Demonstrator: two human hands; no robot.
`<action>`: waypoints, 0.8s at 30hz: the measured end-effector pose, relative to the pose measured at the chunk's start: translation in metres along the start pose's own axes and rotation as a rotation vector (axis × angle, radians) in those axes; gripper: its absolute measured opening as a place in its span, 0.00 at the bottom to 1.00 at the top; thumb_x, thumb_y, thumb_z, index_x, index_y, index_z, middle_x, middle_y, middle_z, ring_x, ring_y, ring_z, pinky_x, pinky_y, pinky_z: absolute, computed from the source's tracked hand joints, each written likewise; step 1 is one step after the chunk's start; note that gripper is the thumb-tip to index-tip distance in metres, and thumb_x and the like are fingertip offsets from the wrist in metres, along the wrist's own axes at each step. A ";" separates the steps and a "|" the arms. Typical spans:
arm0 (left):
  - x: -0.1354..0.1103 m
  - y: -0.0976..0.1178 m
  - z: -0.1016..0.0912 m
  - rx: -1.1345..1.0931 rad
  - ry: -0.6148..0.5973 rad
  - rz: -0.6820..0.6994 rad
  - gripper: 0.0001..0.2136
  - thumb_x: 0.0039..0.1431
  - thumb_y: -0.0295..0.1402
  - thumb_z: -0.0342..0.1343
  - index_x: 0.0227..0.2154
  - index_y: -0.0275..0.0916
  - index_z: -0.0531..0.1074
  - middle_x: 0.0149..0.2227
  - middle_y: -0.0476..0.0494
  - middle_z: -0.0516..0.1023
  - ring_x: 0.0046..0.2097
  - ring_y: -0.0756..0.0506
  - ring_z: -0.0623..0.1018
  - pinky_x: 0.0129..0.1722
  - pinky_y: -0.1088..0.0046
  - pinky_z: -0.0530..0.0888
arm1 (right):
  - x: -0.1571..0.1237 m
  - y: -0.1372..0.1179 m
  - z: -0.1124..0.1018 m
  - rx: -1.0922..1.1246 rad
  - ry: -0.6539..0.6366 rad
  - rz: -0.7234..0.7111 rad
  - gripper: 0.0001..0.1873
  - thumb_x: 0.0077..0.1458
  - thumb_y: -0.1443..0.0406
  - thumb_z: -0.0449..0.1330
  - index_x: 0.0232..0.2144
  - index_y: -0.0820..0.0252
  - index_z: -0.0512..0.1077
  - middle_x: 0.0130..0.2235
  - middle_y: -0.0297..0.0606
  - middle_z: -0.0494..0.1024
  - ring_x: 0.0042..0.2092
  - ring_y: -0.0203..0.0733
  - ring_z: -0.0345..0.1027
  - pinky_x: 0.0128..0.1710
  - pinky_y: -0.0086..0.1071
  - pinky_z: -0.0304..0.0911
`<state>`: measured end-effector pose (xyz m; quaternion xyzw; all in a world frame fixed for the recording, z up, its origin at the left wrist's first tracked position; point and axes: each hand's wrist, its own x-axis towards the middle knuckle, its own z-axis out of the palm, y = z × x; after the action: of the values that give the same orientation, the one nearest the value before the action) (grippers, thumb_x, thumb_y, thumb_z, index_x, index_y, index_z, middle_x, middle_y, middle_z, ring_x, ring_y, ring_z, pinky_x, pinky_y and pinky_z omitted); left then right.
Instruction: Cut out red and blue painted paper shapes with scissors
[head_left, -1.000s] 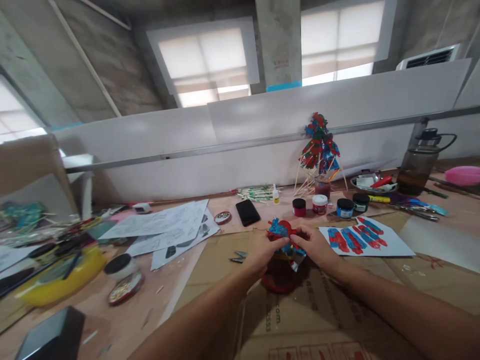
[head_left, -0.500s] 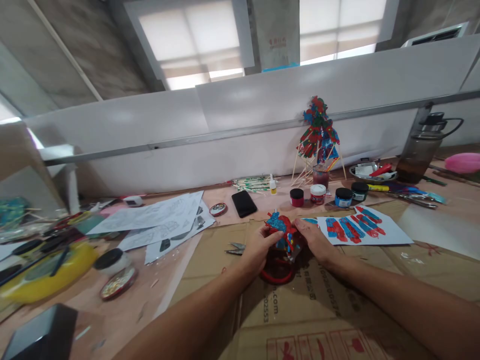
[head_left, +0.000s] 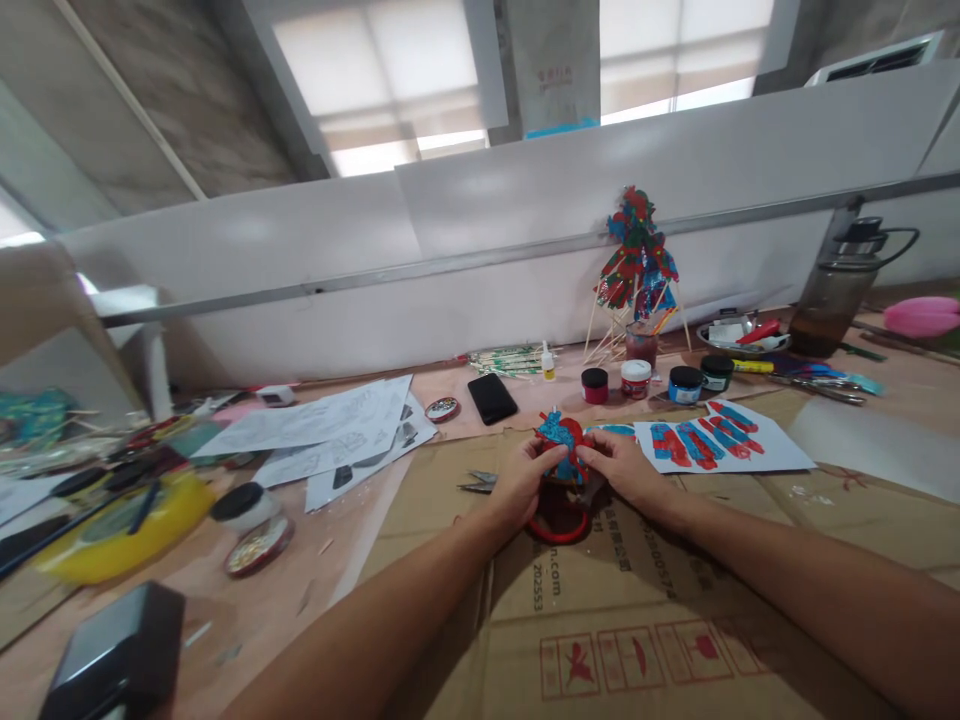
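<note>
Between my two hands is a red and blue painted paper cut-out figure [head_left: 559,432], held upright above the cardboard. My left hand [head_left: 517,480] pinches its left side, thumb on the front. My right hand [head_left: 619,462] has thumb and fingers closed on its right edge. Scissors [head_left: 561,530] lie on the cardboard under my hands; their red handle and blade tips show, the middle is hidden. Just right of my hands rests a white sheet [head_left: 780,452] with red and blue painted strips.
Paint jars [head_left: 685,385], a phone [head_left: 491,398] and a glue bottle [head_left: 547,362] stand or lie beyond the cardboard sheet [head_left: 450,560]. Similar figures on sticks [head_left: 637,250] stand in a cup. Printed papers [head_left: 300,420], a yellow tray [head_left: 180,510] and a dark box [head_left: 120,650] are left.
My right hand has shifted its grip down and inward, its thumb now nearer the left one on the figure. The camera view has shifted slightly.
</note>
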<state>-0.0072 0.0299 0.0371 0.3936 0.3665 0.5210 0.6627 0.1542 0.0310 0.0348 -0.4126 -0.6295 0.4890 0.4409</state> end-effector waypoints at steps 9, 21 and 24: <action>0.001 0.000 -0.002 -0.035 0.020 -0.003 0.18 0.34 0.34 0.73 0.30 0.33 0.78 0.30 0.43 0.82 0.29 0.47 0.78 0.35 0.70 0.76 | 0.000 -0.003 -0.001 -0.018 0.029 -0.015 0.16 0.54 0.52 0.58 0.26 0.58 0.71 0.22 0.28 0.70 0.27 0.38 0.64 0.29 0.31 0.61; 0.001 0.015 -0.002 -0.168 0.168 0.071 0.16 0.34 0.31 0.72 0.28 0.37 0.74 0.28 0.49 0.79 0.28 0.49 0.77 0.30 0.74 0.73 | -0.010 -0.004 0.003 -0.212 0.119 -0.071 0.10 0.59 0.60 0.55 0.36 0.58 0.73 0.35 0.38 0.77 0.38 0.45 0.70 0.41 0.38 0.63; 0.001 0.035 -0.001 -0.249 0.223 0.147 0.15 0.34 0.29 0.71 0.24 0.38 0.70 0.25 0.54 0.77 0.26 0.52 0.75 0.27 0.78 0.70 | -0.024 -0.013 0.016 -0.543 -0.058 -0.241 0.11 0.60 0.65 0.53 0.40 0.60 0.75 0.42 0.45 0.78 0.46 0.48 0.70 0.48 0.41 0.64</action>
<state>-0.0222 0.0359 0.0678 0.2741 0.3405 0.6498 0.6219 0.1441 0.0023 0.0416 -0.4237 -0.7941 0.2582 0.3511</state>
